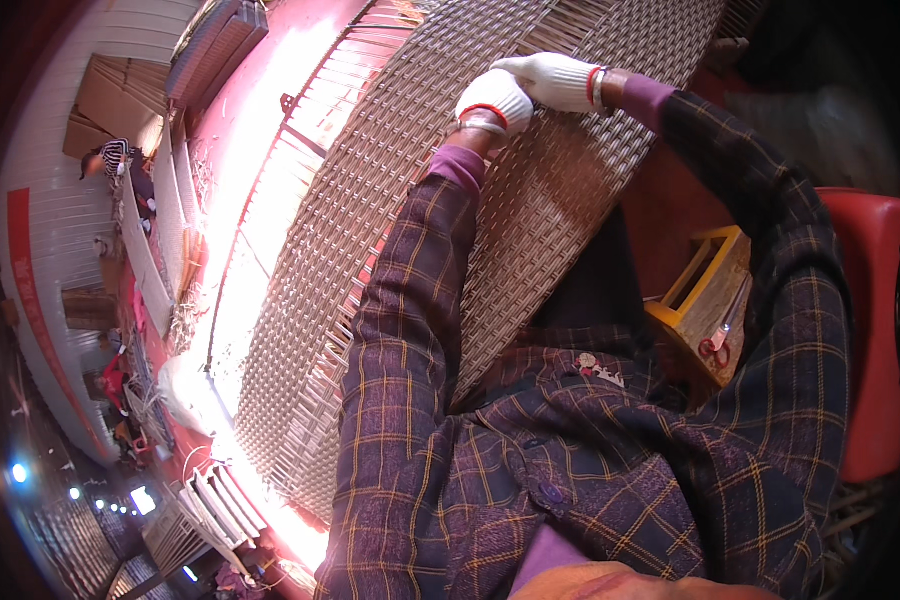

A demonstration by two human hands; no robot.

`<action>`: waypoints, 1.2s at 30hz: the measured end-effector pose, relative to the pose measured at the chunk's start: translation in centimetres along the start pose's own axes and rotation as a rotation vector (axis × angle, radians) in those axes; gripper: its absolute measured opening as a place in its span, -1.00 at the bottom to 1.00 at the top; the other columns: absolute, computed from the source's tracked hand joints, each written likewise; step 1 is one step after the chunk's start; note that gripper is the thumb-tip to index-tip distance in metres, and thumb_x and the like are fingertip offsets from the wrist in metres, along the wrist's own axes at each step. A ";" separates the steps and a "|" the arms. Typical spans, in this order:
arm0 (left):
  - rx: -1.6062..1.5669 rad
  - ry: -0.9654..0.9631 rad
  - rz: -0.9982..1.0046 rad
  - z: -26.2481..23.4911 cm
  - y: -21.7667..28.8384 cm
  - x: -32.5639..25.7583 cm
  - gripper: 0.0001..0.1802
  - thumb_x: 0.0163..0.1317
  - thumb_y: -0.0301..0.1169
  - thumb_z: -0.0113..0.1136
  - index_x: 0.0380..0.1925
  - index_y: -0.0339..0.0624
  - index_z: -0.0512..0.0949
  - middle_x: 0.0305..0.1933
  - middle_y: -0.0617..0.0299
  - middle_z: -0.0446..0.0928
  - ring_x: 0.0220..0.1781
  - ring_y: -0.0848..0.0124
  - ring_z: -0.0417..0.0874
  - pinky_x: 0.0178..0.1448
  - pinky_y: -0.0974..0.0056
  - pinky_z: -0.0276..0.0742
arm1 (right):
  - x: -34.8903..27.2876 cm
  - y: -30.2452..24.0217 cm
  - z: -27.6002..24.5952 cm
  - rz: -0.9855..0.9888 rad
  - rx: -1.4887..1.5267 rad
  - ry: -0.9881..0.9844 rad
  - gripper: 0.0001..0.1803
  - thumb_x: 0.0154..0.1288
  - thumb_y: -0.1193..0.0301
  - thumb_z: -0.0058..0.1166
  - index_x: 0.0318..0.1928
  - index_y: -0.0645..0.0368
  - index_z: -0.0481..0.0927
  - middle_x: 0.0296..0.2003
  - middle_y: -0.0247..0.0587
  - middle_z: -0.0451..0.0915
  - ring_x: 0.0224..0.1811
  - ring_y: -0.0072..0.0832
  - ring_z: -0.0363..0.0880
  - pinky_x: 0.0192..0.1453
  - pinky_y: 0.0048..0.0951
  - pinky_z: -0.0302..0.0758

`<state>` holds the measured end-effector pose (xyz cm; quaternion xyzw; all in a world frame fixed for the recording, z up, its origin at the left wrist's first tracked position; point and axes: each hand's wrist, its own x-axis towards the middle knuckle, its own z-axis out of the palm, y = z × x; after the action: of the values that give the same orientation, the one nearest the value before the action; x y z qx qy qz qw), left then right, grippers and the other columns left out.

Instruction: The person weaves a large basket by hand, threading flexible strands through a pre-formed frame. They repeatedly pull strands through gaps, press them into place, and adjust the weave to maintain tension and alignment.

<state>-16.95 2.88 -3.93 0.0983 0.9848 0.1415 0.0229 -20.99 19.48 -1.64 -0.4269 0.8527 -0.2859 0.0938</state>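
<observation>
White-gloved left hand point(497, 100), 12 o'clock, and right hand point(562, 82), 1 o'clock, at brown woven panel point(535, 220); fingers' opening, hold: cannot tell. Scissors point(713, 350), 3 o'clock.

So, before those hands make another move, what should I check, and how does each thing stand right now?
1. Hands covered: ok. The left hand and right hand both wear white gloves.
2. Hands at the woven panel: ok. They are close together over it.
3. Weave closed everywhere: not ok. Bare strands show just beyond the hands.
4. Grip on a strand: cannot tell. The gloves hide it.
5. Scissors away from the hands: ok. They lie on a yellow-framed wooden surface to the right, red handles showing.
</observation>
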 end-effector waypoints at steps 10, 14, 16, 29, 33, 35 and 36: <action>-0.632 0.802 0.021 0.3 3.1 -9.4 -0.75 0.40 -0.45 0.33 0.00 -0.32 0.76 -0.06 -0.13 0.78 -0.01 -0.01 0.84 0.11 0.10 0.72 | 1.8 -0.8 -2.2 0.034 -0.207 -0.110 -0.34 0.45 0.50 0.20 0.53 0.10 0.47 -0.24 -0.07 0.77 -0.28 -0.26 0.81 -0.18 -0.20 0.74; -0.327 0.795 0.150 -0.3 3.5 -16.7 -0.69 0.30 -0.51 0.40 0.05 -0.26 0.74 0.06 0.00 0.76 0.10 0.05 0.77 0.27 0.06 0.63 | 0.0 0.0 -1.5 0.225 0.194 0.051 -0.43 0.45 0.47 0.19 0.45 0.18 0.55 -0.29 -0.18 0.75 -0.59 -0.56 0.64 -0.53 -0.45 0.63; -0.271 0.755 0.150 0.0 3.8 -19.7 -0.67 0.25 -0.52 0.43 0.04 -0.21 0.75 0.06 0.05 0.76 0.13 0.07 0.75 0.32 0.04 0.56 | -0.2 0.4 -1.5 0.124 0.035 0.124 -0.55 0.48 0.48 0.19 0.34 0.15 0.63 -0.28 -0.14 0.76 -0.48 -0.47 0.72 -0.35 -0.41 0.72; -0.119 0.669 0.162 0.6 3.4 -25.3 -0.60 0.14 -0.57 0.48 0.03 -0.21 0.73 0.08 0.13 0.73 0.25 0.07 0.70 0.40 0.00 0.48 | -1.6 4.8 -2.2 -0.013 -0.204 0.195 -0.89 0.46 0.41 0.19 -0.12 0.16 0.68 -0.30 0.00 0.70 -0.20 -0.05 0.72 -0.01 -0.19 0.63; -0.131 0.671 0.117 0.7 3.3 -26.4 -0.62 0.15 -0.58 0.49 0.01 -0.18 0.76 0.08 0.15 0.76 0.25 0.08 0.73 0.42 0.04 0.48 | -1.3 5.6 -2.3 0.009 -0.282 0.233 -0.88 0.46 0.40 0.19 -0.11 0.15 0.69 -0.26 0.01 0.72 -0.15 -0.01 0.74 -0.01 -0.16 0.65; -0.112 0.679 0.120 0.7 3.3 -26.6 -0.62 0.14 -0.57 0.50 0.01 -0.18 0.76 0.07 0.15 0.76 0.24 0.08 0.73 0.42 0.04 0.48 | -1.4 5.6 -2.4 0.005 -0.315 0.227 -0.88 0.46 0.40 0.18 -0.12 0.15 0.70 -0.25 0.01 0.73 -0.14 0.00 0.74 -0.01 -0.16 0.65; -0.105 0.683 0.124 0.7 3.3 -26.6 -0.63 0.14 -0.57 0.50 0.00 -0.18 0.76 0.07 0.15 0.76 0.24 0.08 0.73 0.42 0.04 0.48 | -1.4 5.6 -2.4 0.005 -0.335 0.225 -0.88 0.46 0.40 0.18 -0.12 0.15 0.70 -0.25 0.01 0.73 -0.14 0.01 0.74 -0.01 -0.16 0.65</action>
<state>9.77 0.86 -3.21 0.1038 0.9192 0.2176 -0.3114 -24.84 24.19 -2.98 -0.3998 0.8946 -0.1859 -0.0735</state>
